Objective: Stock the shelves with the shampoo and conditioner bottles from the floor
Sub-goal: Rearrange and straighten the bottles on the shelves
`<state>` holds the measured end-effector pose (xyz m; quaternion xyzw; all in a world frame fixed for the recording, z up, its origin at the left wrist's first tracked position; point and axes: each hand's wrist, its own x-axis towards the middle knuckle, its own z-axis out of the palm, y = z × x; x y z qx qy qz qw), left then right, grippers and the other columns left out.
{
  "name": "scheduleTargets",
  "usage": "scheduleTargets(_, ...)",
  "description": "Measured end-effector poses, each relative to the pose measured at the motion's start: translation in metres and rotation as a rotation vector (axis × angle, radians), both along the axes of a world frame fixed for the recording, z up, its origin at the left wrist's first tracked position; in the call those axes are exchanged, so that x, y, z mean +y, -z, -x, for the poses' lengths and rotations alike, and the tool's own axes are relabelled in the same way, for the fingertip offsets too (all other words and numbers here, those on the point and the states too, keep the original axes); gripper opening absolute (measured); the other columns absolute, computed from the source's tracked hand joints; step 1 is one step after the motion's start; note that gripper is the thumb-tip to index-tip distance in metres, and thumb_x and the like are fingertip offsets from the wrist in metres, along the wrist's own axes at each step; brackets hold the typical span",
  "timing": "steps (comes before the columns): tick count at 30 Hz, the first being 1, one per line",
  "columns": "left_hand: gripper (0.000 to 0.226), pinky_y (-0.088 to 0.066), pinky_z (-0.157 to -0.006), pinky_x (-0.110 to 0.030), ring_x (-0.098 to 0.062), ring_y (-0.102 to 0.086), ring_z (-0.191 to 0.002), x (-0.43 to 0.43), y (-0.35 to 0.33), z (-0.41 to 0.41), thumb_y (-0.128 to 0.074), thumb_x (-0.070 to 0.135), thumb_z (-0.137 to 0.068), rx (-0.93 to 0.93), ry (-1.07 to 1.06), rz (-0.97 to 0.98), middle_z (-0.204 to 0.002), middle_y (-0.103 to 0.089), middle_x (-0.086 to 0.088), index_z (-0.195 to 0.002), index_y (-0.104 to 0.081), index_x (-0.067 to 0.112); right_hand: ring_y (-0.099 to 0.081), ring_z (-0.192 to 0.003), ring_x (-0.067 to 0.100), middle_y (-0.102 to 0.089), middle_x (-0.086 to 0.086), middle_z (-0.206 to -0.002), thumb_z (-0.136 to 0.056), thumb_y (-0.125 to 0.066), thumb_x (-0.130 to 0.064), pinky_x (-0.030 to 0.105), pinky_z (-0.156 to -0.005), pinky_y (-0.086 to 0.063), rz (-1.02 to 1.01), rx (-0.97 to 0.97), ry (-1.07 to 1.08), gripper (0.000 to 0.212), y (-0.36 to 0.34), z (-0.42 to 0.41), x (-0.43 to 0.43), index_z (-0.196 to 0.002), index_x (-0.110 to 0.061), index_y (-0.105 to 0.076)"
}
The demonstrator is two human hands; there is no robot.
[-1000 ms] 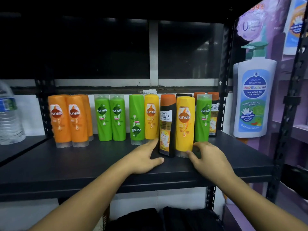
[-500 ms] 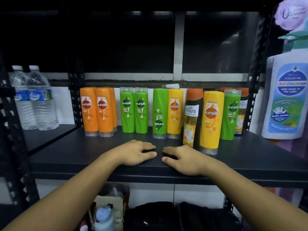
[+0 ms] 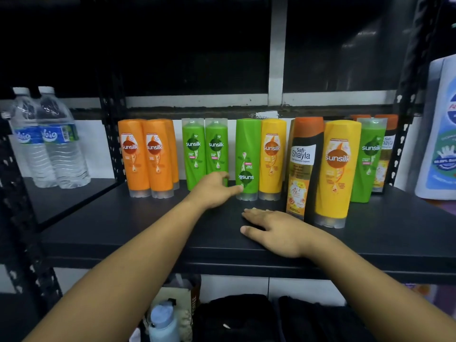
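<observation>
my left hand (image 3: 213, 191), grip loosely open and holding nothing, has its thumb at the base of the upright, label-inverted green bottle (image 3: 247, 156) just right of it on the shelf (image 3: 123, 225), nearer than my flat, empty right hand (image 3: 274, 230).

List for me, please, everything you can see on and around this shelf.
orange Sunsilk bottles: at least three, orange, shelf's left end
green Sunsilk bottles: four, green, three mid-row, one right
yellow Sunsilk bottles: two, yellow, middle and front right
Safi Shayla bottles: at least two, black, orange caps, right
water bottles: two, clear, neighbouring shelf, left
large bottle: one, white and blue, right edge
shelf: one, black, under the bottles
left hand: one, beside a green bottle's base
right hand: one, rests flat on shelf
</observation>
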<state>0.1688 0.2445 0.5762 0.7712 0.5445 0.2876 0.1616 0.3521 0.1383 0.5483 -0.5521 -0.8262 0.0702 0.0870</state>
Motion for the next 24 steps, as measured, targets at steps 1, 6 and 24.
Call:
scheduleTargets(1, 0.08, -0.044, -0.096, -0.027, -0.022, -0.059, -0.126, 0.005, -0.001, -0.006, -0.075, 0.054, -0.087, -0.049, -0.015, 0.014, -0.144, -0.059, -0.008, -0.151, -0.047, 0.015, -0.018, -0.153, 0.008, -0.022, -0.011, -0.166, -0.104, -0.034, -0.057, 0.027, -0.122, -0.012, -0.002, 0.004, -0.002, 0.062, 0.001, 0.0, 0.001, -0.159, -0.029, -0.027)
scheduleTargets(6, 0.057, -0.049, -0.092, -0.027, -0.013, -0.065, -0.108, 0.02, 0.001, -0.033, -0.087, 0.035, -0.081, -0.284, 0.017, 0.109, -0.127, -0.067, 0.004, -0.126, -0.056, 0.02, -0.018, -0.153, 0.007, -0.023, -0.012, -0.166, -0.103, -0.035, -0.059, 0.026, -0.123, -0.011, -0.011, 0.028, -0.007, 0.063, 0.003, -0.001, 0.003, -0.159, -0.029, -0.029)
scheduleTargets(24, 0.055, -0.051, -0.073, -0.019, 0.004, -0.06, -0.091, -0.021, 0.008, 0.023, -0.088, 0.036, -0.08, -0.39, 0.006, -0.056, -0.104, -0.064, 0.013, -0.118, -0.051, 0.023, -0.018, -0.152, 0.005, -0.025, -0.014, -0.165, -0.103, -0.036, -0.058, 0.027, -0.123, -0.011, 0.001, 0.048, -0.004, 0.061, 0.0, -0.001, -0.002, -0.158, -0.031, -0.031)
